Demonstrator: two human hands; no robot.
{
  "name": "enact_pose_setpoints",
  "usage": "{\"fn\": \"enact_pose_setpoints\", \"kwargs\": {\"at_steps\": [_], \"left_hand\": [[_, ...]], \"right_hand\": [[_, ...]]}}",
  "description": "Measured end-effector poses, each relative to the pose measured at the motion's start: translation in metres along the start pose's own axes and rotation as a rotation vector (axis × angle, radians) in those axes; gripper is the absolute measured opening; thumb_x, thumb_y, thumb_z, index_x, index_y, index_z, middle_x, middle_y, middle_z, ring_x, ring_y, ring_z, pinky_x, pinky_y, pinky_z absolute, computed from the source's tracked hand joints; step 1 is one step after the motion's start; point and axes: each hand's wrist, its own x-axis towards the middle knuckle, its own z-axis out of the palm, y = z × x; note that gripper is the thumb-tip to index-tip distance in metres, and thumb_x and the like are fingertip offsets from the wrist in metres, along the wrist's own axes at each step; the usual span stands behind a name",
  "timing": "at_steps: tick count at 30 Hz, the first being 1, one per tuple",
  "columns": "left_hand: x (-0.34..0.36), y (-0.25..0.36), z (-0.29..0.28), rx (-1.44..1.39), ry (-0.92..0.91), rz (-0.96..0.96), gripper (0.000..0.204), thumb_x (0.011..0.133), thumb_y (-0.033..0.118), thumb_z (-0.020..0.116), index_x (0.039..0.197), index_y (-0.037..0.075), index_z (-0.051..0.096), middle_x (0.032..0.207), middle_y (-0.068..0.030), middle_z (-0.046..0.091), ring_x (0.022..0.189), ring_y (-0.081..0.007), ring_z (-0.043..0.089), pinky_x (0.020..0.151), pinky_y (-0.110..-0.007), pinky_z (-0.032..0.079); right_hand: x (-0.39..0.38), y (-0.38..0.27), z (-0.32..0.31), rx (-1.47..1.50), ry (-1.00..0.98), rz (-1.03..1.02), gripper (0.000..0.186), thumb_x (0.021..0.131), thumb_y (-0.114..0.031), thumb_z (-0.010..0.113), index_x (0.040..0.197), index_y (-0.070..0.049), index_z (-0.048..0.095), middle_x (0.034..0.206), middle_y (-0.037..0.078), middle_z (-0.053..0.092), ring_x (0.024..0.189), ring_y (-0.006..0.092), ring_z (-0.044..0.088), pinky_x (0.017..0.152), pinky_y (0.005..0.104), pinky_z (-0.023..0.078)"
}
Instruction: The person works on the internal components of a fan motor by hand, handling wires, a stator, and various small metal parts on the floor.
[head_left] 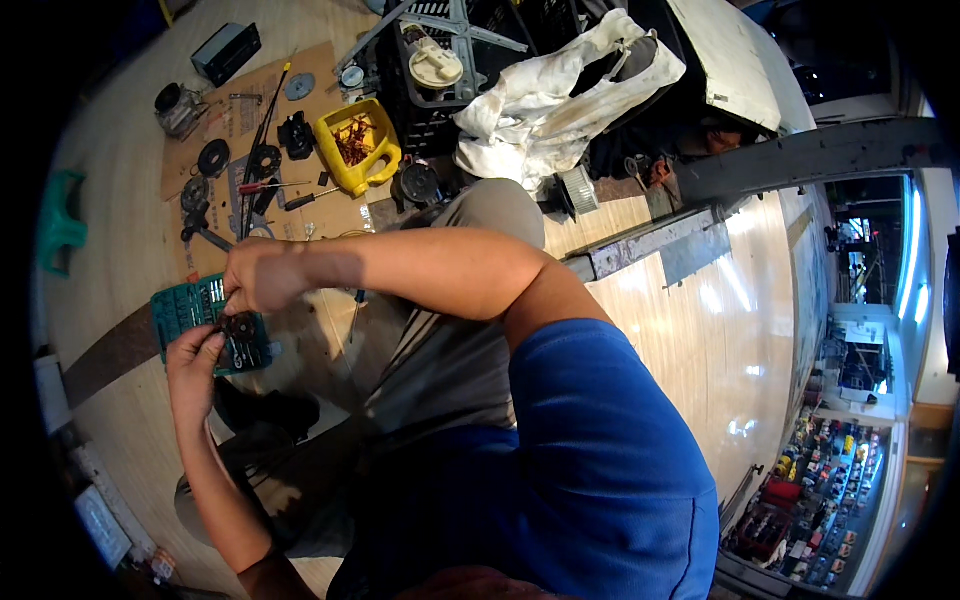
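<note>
At far left, see a green stool point(63, 222) standing on the floor point(105, 250). Moving right, come to a green tool case point(160, 312), lying open with small metal pieces inside. Across its lower left corner, find the left hand point(197, 352) drawn narrow, thumb and fingertips pinching the left edge of a dark round part point(241, 326). Locate that part between both hands, over the case; cannot tell whether resting on it or lifted clear. Judge it light enough for a fingertip pinch, stiff, probably metal or hard plastic, unlikely to give under finger pressure; expect some slickness if greasy, and treat any thin projections as weak spots. Best to take hold by the outer rim, on opposite sides, keeping the centre free. At its upper edge, note the right hand point(262, 275), fingers curled close; cannot tell whether pinching the part itself or something slim against it. Farther right, pass cardboard point(318, 70) strewn with loose components, then a yellow container point(347, 177) holding small reddish pieces point(354, 140).
</note>
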Motion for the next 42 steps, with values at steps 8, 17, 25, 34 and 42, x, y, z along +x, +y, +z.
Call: {"fn": "enact_pose_setpoints", "kwargs": {"at_steps": [8, 17, 25, 34, 42], "left_hand": [[-0.013, 0.009, -0.007, -0.176, -0.003, -0.158, 0.022, 0.091, 0.015, 0.060, 0.096, -0.005, 0.065, 0.074, -0.0048, 0.063, 0.071, -0.0116, 0.056, 0.066, -0.026, 0.044], [-0.003, 0.032, 0.010, 0.301, 0.153, 0.079, 0.015, 0.088, 0.007, 0.060, 0.099, -0.001, 0.066, 0.085, -0.0157, 0.067, 0.076, -0.0264, 0.064, 0.070, -0.034, 0.048], [-0.014, 0.022, 0.006, 0.385, 0.199, 0.331, 0.012, 0.085, 0.014, 0.063, 0.087, 0.001, 0.062, 0.077, -0.0187, 0.060, 0.074, -0.0372, 0.060, 0.066, -0.044, 0.046], [-0.019, 0.067, 0.008, 0.670, 0.802, 0.663, 0.028, 0.079, 0.011, 0.067, 0.106, 0.004, 0.065, 0.102, -0.0144, 0.063, 0.095, -0.0334, 0.059, 0.084, -0.044, 0.044], [0.025, 0.061, 0.007, -0.339, 0.498, 0.170, 0.027, 0.098, 0.016, 0.049, 0.112, -0.004, 0.061, 0.111, -0.0149, 0.064, 0.099, -0.0242, 0.062, 0.089, -0.033, 0.047]], "right_hand": [[0.007, 0.006, -0.002, -0.086, 0.013, -0.269, 0.023, 0.084, -0.025, 0.066, 0.087, -0.003, 0.067, 0.074, 0.020, 0.061, 0.073, 0.0334, 0.063, 0.068, 0.0409, 0.048], [-0.006, -0.011, -0.016, -0.255, 0.070, -0.086, 0.020, 0.087, -0.023, 0.063, 0.091, -0.004, 0.067, 0.077, 0.021, 0.061, 0.075, 0.0376, 0.060, 0.068, 0.0419, 0.047], [-0.003, -0.033, -0.004, -0.297, 0.030, -0.115, 0.017, 0.090, -0.018, 0.063, 0.087, -0.001, 0.064, 0.071, 0.018, 0.060, 0.063, 0.0352, 0.058, 0.058, 0.0376, 0.046], [0.020, -0.004, -0.004, 0.125, 0.463, 0.101, 0.018, 0.093, -0.018, 0.061, 0.087, -0.001, 0.065, 0.064, -0.003, 0.055, 0.055, 0.0072, 0.044, 0.053, 0.0250, 0.039], [0.033, -0.039, 0.016, 0.915, 0.216, 0.243, 0.019, 0.096, -0.024, 0.057, 0.087, -0.007, 0.057, 0.064, 0.000, 0.050, 0.053, 0.0109, 0.044, 0.048, 0.0234, 0.036]]}}
